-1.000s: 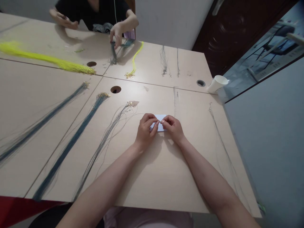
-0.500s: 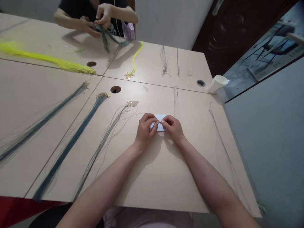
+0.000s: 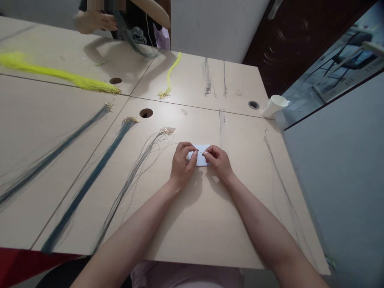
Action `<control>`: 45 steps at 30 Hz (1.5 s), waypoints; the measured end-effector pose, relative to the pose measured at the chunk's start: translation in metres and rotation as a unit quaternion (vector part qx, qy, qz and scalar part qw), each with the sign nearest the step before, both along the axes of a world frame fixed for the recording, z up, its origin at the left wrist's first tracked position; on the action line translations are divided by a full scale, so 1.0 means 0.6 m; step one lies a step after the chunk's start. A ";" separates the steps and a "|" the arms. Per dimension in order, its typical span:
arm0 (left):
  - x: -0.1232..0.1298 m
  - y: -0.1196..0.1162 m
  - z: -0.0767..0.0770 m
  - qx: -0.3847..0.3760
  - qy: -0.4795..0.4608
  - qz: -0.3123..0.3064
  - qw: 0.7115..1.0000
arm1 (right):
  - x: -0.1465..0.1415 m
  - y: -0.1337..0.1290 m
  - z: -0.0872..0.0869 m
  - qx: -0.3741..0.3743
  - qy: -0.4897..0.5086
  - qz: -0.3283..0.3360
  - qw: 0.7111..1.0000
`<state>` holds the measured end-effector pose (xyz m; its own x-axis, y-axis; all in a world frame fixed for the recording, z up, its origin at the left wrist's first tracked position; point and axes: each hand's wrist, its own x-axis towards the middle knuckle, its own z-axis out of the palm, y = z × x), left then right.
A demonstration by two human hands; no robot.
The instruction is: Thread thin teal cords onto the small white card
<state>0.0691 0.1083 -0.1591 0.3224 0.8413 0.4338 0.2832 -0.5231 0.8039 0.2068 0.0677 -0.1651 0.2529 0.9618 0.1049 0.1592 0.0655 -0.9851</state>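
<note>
A small pale-blue card (image 3: 203,161) lies on the table under my fingertips. Over its left side, my left hand (image 3: 183,162) is closed, thumb and forefinger brought near each other. My right hand (image 3: 219,161) pinches at the card's right side; whatever is in either pinch is too small to make out. A tiny dark bit (image 3: 201,152) shows in the gap between my hands. Left of them lies a bundle of thin grey lines (image 3: 132,174) with gold hook-like ends (image 3: 165,131). One loose strand from it runs towards my left hand.
Blue-green line bundles (image 3: 96,176) lie further left, a yellow bundle (image 3: 60,74) behind them. A clear ruler (image 3: 222,124) lies beyond my right hand. Thin strands (image 3: 280,180) and a white cup (image 3: 275,105) are right. Across the table a person (image 3: 96,22) handles dark strands.
My fingertips have drawn apart, the left ones moving slightly left, and more of the card shows between them. The person opposite has raised the dark strands.
</note>
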 end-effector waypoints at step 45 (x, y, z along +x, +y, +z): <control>-0.011 0.007 0.017 -0.137 -0.099 -0.032 0.985 | 0.022 0.018 -0.008 0.084 0.148 -0.181 0.969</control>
